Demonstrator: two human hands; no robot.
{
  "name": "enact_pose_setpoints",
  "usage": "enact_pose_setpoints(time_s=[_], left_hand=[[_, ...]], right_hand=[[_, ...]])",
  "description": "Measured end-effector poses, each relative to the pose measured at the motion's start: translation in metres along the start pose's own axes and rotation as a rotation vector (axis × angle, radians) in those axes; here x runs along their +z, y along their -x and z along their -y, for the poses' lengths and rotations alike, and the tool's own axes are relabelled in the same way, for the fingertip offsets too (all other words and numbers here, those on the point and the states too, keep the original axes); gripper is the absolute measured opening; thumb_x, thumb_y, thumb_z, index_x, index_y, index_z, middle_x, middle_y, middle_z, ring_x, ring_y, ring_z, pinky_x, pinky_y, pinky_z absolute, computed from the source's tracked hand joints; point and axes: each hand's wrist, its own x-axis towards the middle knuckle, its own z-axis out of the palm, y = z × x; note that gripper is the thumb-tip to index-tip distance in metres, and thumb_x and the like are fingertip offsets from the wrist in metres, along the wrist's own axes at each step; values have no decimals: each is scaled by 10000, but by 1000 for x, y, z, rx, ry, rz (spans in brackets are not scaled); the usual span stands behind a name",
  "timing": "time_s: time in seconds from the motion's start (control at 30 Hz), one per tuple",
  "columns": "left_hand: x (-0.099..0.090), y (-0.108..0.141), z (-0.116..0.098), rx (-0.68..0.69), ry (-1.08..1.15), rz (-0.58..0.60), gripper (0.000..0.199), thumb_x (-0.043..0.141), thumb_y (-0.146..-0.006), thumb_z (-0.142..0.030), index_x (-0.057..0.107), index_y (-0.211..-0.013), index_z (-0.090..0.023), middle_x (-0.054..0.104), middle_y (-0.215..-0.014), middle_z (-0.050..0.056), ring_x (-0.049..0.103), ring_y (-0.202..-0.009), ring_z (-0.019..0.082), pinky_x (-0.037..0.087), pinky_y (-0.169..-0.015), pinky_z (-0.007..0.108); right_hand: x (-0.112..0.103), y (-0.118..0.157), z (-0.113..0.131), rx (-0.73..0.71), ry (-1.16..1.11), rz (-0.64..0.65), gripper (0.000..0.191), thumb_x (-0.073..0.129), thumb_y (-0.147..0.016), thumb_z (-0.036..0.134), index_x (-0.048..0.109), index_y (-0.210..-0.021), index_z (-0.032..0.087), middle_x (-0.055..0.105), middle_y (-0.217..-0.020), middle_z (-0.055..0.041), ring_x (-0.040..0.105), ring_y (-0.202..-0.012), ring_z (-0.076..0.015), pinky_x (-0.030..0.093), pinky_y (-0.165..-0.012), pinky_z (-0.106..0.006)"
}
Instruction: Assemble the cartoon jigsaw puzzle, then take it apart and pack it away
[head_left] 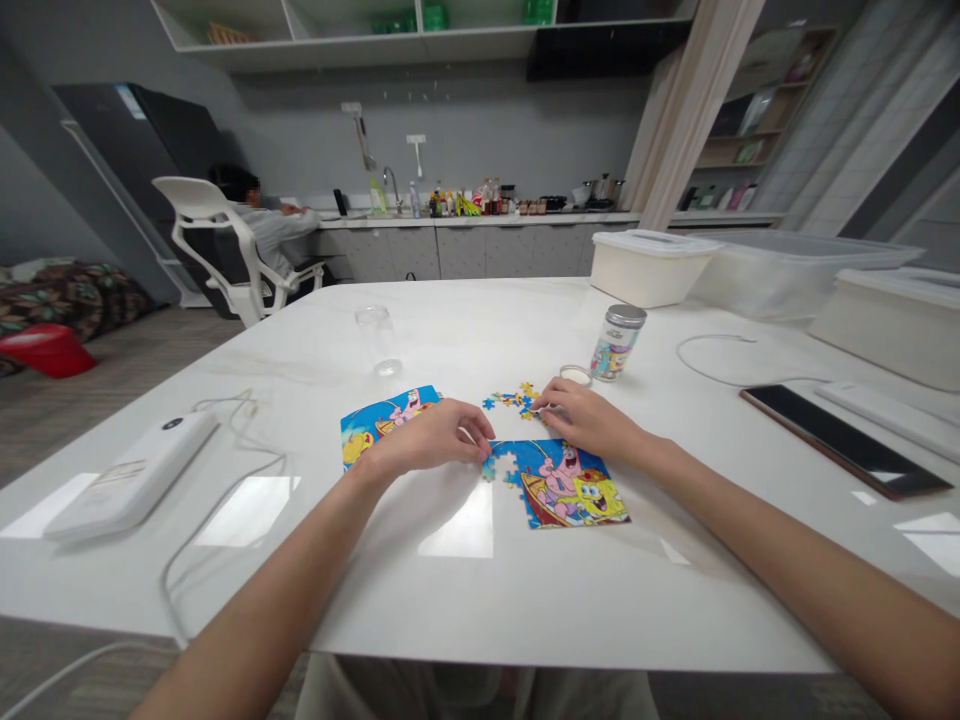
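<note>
A partly joined jigsaw puzzle (574, 485) with cartoon figures lies on the white table, its left side ragged. My left hand (450, 434) is at its upper left corner, fingers curled and closed on a small blue puzzle piece (487, 466). Behind the puzzle, my right hand (581, 412) has its fingertips drawn together at a small pile of loose pieces (517, 398); what they hold, if anything, is too small to make out. A printed picture sheet (390, 411) lies partly under my left hand.
A printed can (619, 343) and a round lid (576, 375) stand behind my right hand. A clear jar (380, 341) is at the back left. A white device (135, 475) with cables lies left, a dark tablet (844, 440) right, storage boxes (652, 268) behind. A person (274, 235) sits beyond.
</note>
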Motion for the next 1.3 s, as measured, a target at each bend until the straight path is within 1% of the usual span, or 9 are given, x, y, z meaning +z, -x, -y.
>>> enact_pose_setpoints(time_s=[0.27,0.53,0.63,0.73,0.87,0.97,1.1,1.2,1.3], left_hand=[[1,1,-1,18,-95,-83,194,669,-643,-207,642,-833,-182,739,-814,16,701,-737,171,504,-620,240],[5,3,-5,23,-130,-112,180,685,-627,-177,642,-802,-169,740,-792,28,693,-736,167,526,-675,257],[2,4,-8,27,-180,-131,166,678,-655,-194,643,-816,-175,732,-797,14,683,-732,156,510,-663,242],[-6,8,-13,54,-331,-184,118,638,-725,-214,653,-839,-187,713,-786,7,664,-738,155,485,-653,236],[-11,26,-19,173,-728,-178,163,507,-851,-186,666,-821,-203,692,-832,27,636,-781,179,464,-712,280],[7,49,-17,200,-813,-249,212,455,-903,-201,658,-842,-198,676,-886,51,634,-820,198,487,-752,312],[50,74,-8,379,-803,-502,252,379,-951,-199,613,-1039,-175,638,-1070,105,614,-962,229,509,-841,387],[69,80,-3,386,-828,-485,279,397,-964,-231,553,-1187,-169,610,-1193,118,590,-1073,247,504,-902,417],[72,80,0,354,-819,-432,299,422,-963,-262,535,-1228,-186,600,-1249,109,581,-1117,242,498,-933,414]], right_hand=[[-1,-1,2,5,8,13,179,501,-885,173,667,-948,197,616,-982,-80,600,-911,-212,484,-819,-357],[-1,1,2,11,-1,27,184,495,-898,185,670,-955,192,614,-985,-86,601,-914,-216,489,-822,-365],[-3,1,8,-37,-20,26,203,486,-900,183,674,-973,201,610,-993,-88,600,-923,-212,493,-830,-366],[-4,1,22,-163,-43,57,229,472,-897,168,674,-995,210,621,-1026,-91,597,-962,-208,499,-844,-365],[-3,3,44,-291,-71,103,293,418,-929,165,667,-1079,203,643,-1166,-95,596,-1062,-202,489,-922,-375],[0,4,52,-326,-78,124,309,424,-938,178,674,-1120,181,657,-1196,-113,604,-1093,-218,487,-950,-399],[4,5,51,-323,-105,144,310,448,-924,165,696,-1109,187,683,-1162,-111,638,-1039,-218,515,-912,-400],[4,5,49,-323,-127,150,315,452,-916,152,694,-1116,167,678,-1176,-115,636,-1052,-217,514,-921,-394],[4,5,47,-311,-146,165,320,449,-918,151,690,-1128,168,670,-1195,-113,627,-1075,-213,506,-941,-388]])
